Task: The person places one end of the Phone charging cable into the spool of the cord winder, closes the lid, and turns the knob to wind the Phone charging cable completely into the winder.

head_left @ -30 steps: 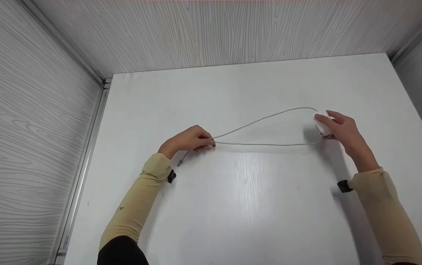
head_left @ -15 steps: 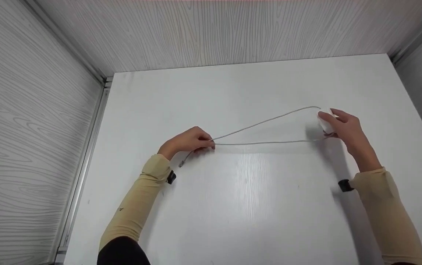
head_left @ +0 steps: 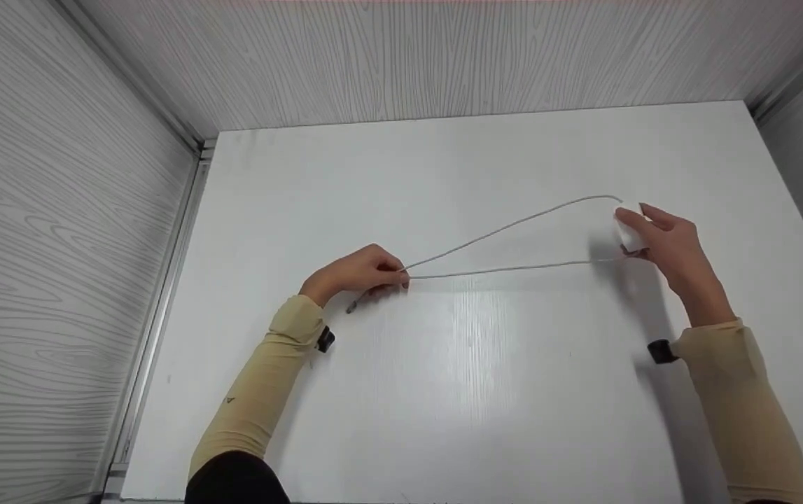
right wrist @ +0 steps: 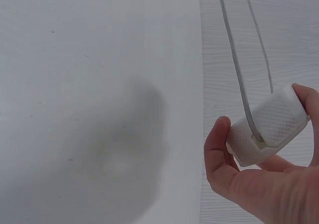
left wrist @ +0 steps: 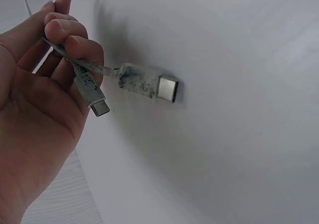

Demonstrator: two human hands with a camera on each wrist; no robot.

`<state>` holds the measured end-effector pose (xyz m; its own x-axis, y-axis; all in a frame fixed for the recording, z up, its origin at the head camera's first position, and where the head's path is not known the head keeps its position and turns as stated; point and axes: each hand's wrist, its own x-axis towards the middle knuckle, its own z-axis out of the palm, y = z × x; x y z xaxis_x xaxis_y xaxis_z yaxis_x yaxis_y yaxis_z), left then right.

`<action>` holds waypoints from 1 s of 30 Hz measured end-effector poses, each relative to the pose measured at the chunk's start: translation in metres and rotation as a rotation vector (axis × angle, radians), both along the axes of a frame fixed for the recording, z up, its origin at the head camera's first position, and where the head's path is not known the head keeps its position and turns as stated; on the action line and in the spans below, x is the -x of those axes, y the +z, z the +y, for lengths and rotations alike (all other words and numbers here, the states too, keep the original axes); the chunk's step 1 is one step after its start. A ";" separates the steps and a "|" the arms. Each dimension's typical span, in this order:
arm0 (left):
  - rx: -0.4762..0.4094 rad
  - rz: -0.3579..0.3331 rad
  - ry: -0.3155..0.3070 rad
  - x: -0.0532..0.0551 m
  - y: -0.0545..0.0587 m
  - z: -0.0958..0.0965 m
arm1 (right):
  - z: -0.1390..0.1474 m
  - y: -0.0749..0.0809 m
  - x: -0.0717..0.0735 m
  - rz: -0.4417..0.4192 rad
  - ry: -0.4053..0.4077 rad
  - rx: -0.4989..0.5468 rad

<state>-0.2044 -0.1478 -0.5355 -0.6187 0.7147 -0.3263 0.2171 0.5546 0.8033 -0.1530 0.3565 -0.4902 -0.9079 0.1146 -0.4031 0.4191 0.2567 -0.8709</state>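
Observation:
In the head view, my left hand [head_left: 362,268] pinches both strands of a thin grey charging cable [head_left: 513,227] between thumb and fingers. Below it, the left wrist view shows the two cable ends, each a speckled grey USB-C plug [left wrist: 137,81] with a metal tip, dangling free. At the right, my right hand [head_left: 678,248] grips a small white cable case [head_left: 632,238] by its sides. The right wrist view shows that case [right wrist: 276,124] tilted, with knobbly textured faces and cable strands coming out of it. Between my hands the strands spread into a narrow loop above the table.
A white tabletop [head_left: 471,392] lies under both arms. Pale wood-grain panels stand behind it [head_left: 443,63] and on the left [head_left: 58,266], with another along the right. A black wrist camera [head_left: 662,351] sits on the right sleeve.
My right hand has moved right and slightly away with the cable case, and the strands stretch farther. The left hand stays almost in place, while the plug end has drawn closer to it.

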 end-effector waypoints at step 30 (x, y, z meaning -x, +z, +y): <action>-0.028 -0.046 -0.025 -0.019 -0.010 0.006 | 0.000 0.009 0.002 0.009 -0.138 0.246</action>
<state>-0.1851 -0.1420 -0.5455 -0.5850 0.7392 -0.3337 0.1935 0.5268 0.8277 -0.1554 0.3565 -0.4808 -0.8940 0.1370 -0.4266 0.4278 -0.0221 -0.9036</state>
